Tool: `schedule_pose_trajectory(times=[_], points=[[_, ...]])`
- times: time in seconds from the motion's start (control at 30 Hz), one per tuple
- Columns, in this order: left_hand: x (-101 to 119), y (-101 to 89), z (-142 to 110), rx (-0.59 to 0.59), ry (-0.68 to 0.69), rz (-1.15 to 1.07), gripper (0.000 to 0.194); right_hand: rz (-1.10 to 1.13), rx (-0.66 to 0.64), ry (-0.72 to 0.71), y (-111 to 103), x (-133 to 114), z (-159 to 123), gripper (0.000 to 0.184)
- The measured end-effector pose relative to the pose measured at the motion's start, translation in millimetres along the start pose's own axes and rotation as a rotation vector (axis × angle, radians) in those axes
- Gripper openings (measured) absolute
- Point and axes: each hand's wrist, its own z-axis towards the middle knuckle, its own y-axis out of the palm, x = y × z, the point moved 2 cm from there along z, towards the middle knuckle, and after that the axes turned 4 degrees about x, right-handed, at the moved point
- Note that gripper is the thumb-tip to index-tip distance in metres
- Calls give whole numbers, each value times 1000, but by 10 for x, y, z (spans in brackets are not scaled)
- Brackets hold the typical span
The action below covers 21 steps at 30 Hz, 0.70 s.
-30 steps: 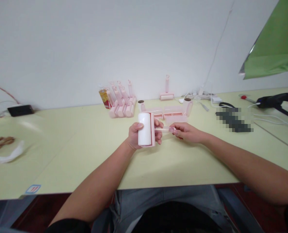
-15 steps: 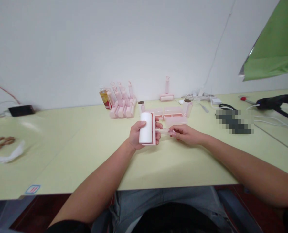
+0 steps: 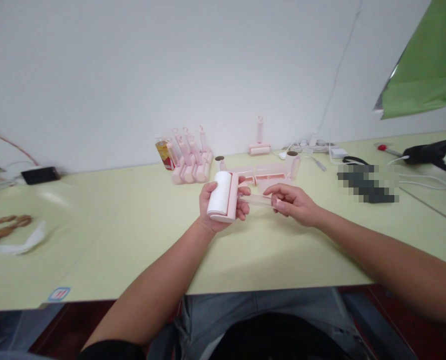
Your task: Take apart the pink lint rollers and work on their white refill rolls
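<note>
A lint roller (image 3: pixel 219 192) with a white roll and pink frame is tilted over the table. My left hand (image 3: pixel 209 217) is closed around its head, thumb on the white roll and fingertips behind the frame. The clear pinkish handle (image 3: pixel 258 200) points right, and my right hand (image 3: pixel 296 204) has its thumb and fingers closed at the handle's far end. Just beyond my hands lie pink roller covers and frames (image 3: pixel 271 177), with a white roll (image 3: pixel 292 165) upright at their right and another roll (image 3: pixel 219 165) at their left.
Several pink lint rollers (image 3: pixel 190 160) stand by a yellow packet (image 3: pixel 165 154) at the wall. A single lint roller (image 3: pixel 260 140) stands farther right. Cables and a power strip (image 3: pixel 313 146), a black device (image 3: pixel 433 155), a phone (image 3: pixel 40 175) and brown pieces (image 3: pixel 7 230) lie around the table.
The lint roller's head has tilted and shifted slightly left in my left hand. My right hand has moved a little right, with its index finger lifted more. The camera view has shifted slightly.
</note>
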Motion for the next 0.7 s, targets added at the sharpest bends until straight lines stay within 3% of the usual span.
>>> schedule_pose_trajectory(times=[0.2, 0.47, 0.57, 0.7], points=[[18, -23, 34, 105, 31, -23, 60, -62, 167, 0, -58, 2, 11, 33], [46, -37, 40, 140, 32, 5, 69, -138, 185, -8, -72, -9, 16, 30], [78, -14, 17, 125, 55, 26, 71, -107, 126, 56, -61, 25, 53, 32], [102, -10, 12, 94, 93, 60, 71, -88, -71, 141, 4, 128, 87, 29]])
